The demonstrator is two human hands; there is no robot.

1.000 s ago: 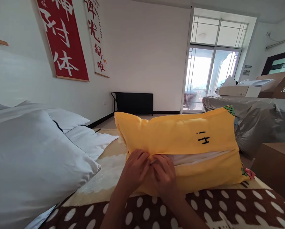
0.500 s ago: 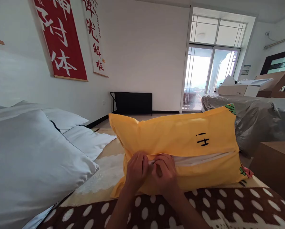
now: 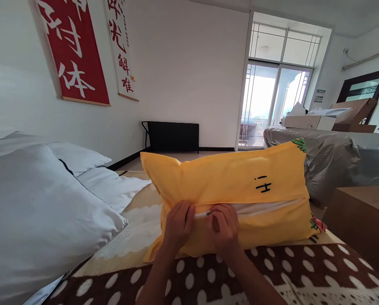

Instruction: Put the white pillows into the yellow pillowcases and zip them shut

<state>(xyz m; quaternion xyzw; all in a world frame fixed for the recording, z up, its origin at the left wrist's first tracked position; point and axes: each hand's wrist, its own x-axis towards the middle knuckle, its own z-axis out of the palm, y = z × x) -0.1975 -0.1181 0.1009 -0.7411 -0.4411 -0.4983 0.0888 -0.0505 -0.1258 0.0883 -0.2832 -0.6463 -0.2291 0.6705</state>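
Observation:
A yellow pillow (image 3: 221, 178) with "Hi" printed upside down stands on its long edge on the bed, its zipped opening facing me. My left hand (image 3: 179, 224) pinches the pillowcase fabric at the left end of the zipper. The fingers of my right hand (image 3: 225, 226) are closed on the zipper pull (image 3: 208, 213), a little to the right of the left hand. Between the two hands the zipper is closed. Right of my right hand the slit gapes, and the white inner pillow (image 3: 265, 207) shows through it.
White pillows (image 3: 65, 203) are piled on the left. Under everything lies a brown blanket with pale dots (image 3: 192, 281). A cardboard box (image 3: 363, 220) stands at the right, before a plastic-covered piece of furniture (image 3: 329, 156) bearing more boxes (image 3: 316, 120).
My right hand has slid slightly right along the slit with the zipper pull, lengthening the closed stretch. My left hand stays on the fabric. The whole view has shifted a little.

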